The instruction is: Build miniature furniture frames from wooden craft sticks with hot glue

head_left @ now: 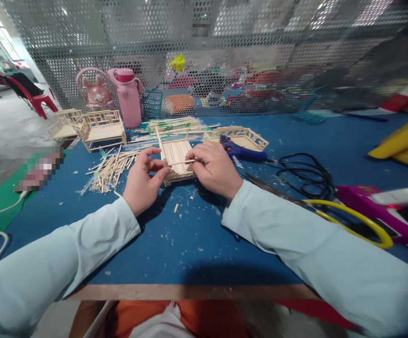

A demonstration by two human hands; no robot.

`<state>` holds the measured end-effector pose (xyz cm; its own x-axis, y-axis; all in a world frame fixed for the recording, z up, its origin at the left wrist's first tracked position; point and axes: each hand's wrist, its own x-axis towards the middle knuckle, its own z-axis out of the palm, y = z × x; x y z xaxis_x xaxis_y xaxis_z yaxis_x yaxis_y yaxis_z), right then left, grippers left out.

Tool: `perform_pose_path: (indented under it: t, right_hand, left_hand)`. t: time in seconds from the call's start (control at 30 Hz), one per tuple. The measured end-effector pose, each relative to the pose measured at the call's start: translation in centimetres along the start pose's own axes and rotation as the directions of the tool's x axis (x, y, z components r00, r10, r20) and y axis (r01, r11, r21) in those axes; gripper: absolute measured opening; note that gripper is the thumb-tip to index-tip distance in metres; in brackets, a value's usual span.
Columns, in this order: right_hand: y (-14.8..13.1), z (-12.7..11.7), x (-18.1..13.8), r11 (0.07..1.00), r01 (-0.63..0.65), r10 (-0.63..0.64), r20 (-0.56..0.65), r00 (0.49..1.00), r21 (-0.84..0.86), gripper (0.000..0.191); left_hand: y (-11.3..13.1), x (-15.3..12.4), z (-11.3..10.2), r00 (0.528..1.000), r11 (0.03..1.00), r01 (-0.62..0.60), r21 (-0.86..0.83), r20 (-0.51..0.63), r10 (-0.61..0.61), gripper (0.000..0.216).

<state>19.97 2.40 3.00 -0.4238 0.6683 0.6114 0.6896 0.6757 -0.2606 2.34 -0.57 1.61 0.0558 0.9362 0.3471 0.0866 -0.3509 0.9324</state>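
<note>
A miniature stick-built bench [176, 152] sits on the blue table between my hands, with a slatted surface and an upright post at its back left. My left hand [144, 180] pinches its near left corner between thumb and fingers. With fingers curled, my right hand [215, 168] holds a thin wooden stick [182, 163] level across the front of the bench. The stick's left end reaches my left fingertips; whether they grip it too is hard to see. Just beyond my right hand lies a blue glue gun [244, 152], its black cord [305, 176] coiled to the right.
Loose short sticks [112, 169] lie left of the bench, longer bundled sticks [175, 126] behind it. Finished miniature benches [103, 129] stand at back left, near a pink bottle [128, 98]. Yellow-handled scissors [351, 216] lie by my right forearm. A perforated metal screen [147, 28] bounds the back.
</note>
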Motion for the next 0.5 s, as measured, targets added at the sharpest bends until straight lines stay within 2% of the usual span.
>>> perform_pose_path:
  t: [0.07,0.17,0.23,0.3,0.4,0.5]
  right_hand:
    - [0.3,-0.7,-0.2,1.0,-0.017,0.016,-0.029,0.999,-0.009,0.022]
    - [-0.4,-2.0,-1.2,1.0,0.006,-0.007,-0.181,0.984,-0.007,0.04]
    - [-1.2,-2.8,-2.0,0.999,0.037,-0.04,-0.26,0.965,-0.018,0.034]
    - [-1.8,-3.3,-2.6,0.997,0.062,-0.072,-0.29,0.954,-0.044,0.023]
    - [-1.9,-3.1,-3.0,0.994,0.083,-0.097,-0.236,0.967,-0.071,0.016]
    - [-1.8,-2.6,-2.7,0.997,0.039,-0.046,-0.125,0.991,-0.062,0.023]
  left_hand:
    - [0.1,-0.1,0.5,1.0,1.0,0.007,0.016,0.006,-0.007,0.039]
    - [0.3,-0.2,1.0,1.0,1.0,0.003,0.027,0.029,-0.004,0.042]
    - [0.3,-0.2,1.2,1.0,1.0,-0.01,0.029,0.029,0.009,0.043]
    - [0.4,-0.1,1.2,0.999,0.999,-0.021,0.031,0.029,0.02,0.044]
    - [0.4,0.0,0.8,0.996,1.0,-0.03,0.009,0.088,0.029,0.046]
    - [0.4,0.2,0.4,0.987,0.999,-0.025,-0.034,0.16,0.031,0.05]
